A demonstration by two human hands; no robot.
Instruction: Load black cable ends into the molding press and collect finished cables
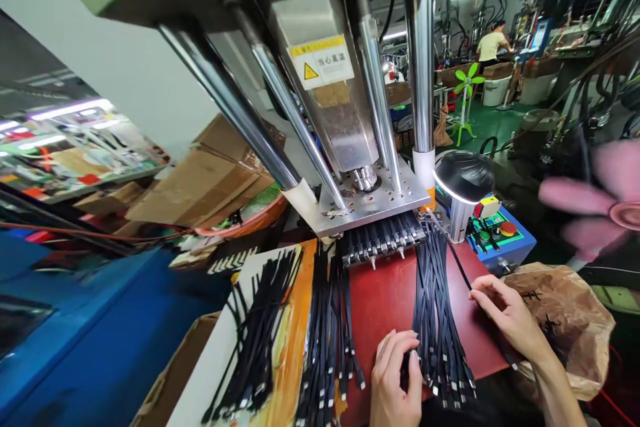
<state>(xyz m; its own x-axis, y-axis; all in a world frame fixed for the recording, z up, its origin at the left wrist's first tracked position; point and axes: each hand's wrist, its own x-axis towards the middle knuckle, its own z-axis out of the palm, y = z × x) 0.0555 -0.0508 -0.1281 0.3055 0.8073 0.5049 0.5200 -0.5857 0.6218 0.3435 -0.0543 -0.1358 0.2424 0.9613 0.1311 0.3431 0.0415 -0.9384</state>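
left hand: low centre of the view, fingers curled; its grip is closed on the lower end of the right-hand cable bundle, fingertips pressed against the plug ends.

right hand: right of that bundle, over the red bench; its grip is narrow, thumb and forefinger pinching a single black cable that runs up and left toward the mould.

right-hand cable bundle: flat black cables with small metal-tipped plugs, lying lengthwise on the red bench, upper ends under the mould plate, lower ends fanned out at the near edge.

middle cable bundle: same kind of cable, lying on the seam between the red bench and the orange board, just left of the left hand, apart from it.

left cable bundle: loose spread of black cables on the orange-and-white board, well left of both hands.

mould: dark block with a row of cable slots, at the far end of the red bench, under the steel plate of the press.

press: vertical machine with four polished columns, a yellow warning label on its metal head.

lamp: black domed shade on a metal post, right of the mould.

control box: blue, with coloured buttons, beside the lamp.

brown bag: crumpled, right of the right hand, black scraps inside.

pink fan: blurred, far right.
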